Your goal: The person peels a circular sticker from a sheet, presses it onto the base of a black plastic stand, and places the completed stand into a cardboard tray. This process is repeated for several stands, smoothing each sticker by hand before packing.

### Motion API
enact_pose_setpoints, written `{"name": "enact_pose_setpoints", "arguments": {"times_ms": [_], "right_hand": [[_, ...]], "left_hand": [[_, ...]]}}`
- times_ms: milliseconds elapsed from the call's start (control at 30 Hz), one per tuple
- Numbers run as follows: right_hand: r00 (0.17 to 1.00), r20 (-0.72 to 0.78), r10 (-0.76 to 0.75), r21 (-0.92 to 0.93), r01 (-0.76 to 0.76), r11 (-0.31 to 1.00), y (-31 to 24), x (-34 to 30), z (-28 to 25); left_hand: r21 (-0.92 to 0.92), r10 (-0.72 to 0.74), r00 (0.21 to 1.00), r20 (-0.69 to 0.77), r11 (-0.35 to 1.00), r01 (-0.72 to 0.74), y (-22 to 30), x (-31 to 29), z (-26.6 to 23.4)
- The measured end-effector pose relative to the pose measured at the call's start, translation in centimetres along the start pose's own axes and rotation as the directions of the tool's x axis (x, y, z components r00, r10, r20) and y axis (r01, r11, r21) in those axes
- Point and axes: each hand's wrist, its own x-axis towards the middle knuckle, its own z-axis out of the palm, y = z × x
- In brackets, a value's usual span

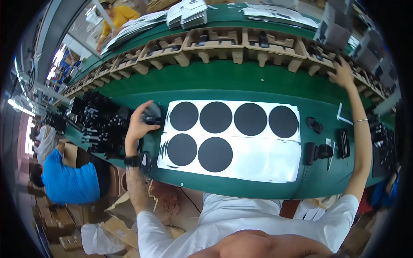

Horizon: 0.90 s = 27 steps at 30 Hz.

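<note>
The left hand point(138, 124) was partly closed, with the thumb and fingers set apart on either side of a dark rounded part point(151, 113); it gripped this part at the worktable point(262, 95), just beside the left edge of the upper white sheet point(232, 132). The part's underside was hidden, so contact with the table could not be determined. The right hand point(343, 74) was open, with the arm extended and the fingers spread over the right-hand portion of a curved row of brown molded-pulp trays point(213, 52). Whether its fingertips touched a tray or the black components inside could not be determined. The upper sheet carried four black discs point(250, 119) in a row; the lower white sheet point(266, 159) carried two at its left, with a bare surface to their right. Several small black components point(318, 151) lay on the table to the right of the sheets, near a narrow black case-like item point(343, 143). A dense cluster of black assemblies point(101, 124) stood to the left of the left hand.
</note>
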Motion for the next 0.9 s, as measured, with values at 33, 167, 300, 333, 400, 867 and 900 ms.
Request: {"name": "enact_pose_setpoints", "arguments": {"times_ms": [33, 167, 300, 333, 400, 867, 900], "right_hand": [[0.981, -0.174, -0.082, 0.142, 0.107, 0.984, -0.8, -1.4, -0.3], [0.9, -0.284, -0.33, 0.64, 0.434, 0.634, -14.6, -9.3, -9.0], [0.728, -0.342, -0.595, 0.671, 0.632, 0.387, -23.4, -14.3, -11.3], [0.684, -0.347, -0.642, 0.68, 0.655, 0.33, -25.0, -14.9, -11.3], [0.641, -0.39, -0.661, 0.658, 0.696, 0.287, -27.0, -15.6, -9.7], [0.651, -0.458, -0.605, 0.654, 0.708, 0.266, -30.0, -18.9, -11.4], [0.649, -0.446, -0.616, 0.654, 0.706, 0.27, -30.0, -18.9, -11.6]], "left_hand": [[-0.214, -0.093, 0.989, -0.119, 0.975, 0.066, 0.6, 0.3, 0.5], [-0.54, -0.222, 0.869, -0.443, 0.84, -0.06, 3.8, -2.1, 1.4], [-0.971, -0.238, 0.951, -0.199, 0.179, -0.159, 9.7, -4.1, 4.3], [-0.988, -0.186, 0.971, -0.152, 0.07, -0.141, 11.0, -4.5, 5.2], [-0.993, -0.171, 0.983, -0.062, -0.091, -0.079, 12.5, -5.1, 7.2], [-0.969, -0.313, 0.95, 0.018, -0.239, -0.06, 13.3, -7.1, 10.4], [-0.97, -0.326, 0.945, 0.012, -0.233, -0.068, 13.5, -7.2, 10.4]]}}
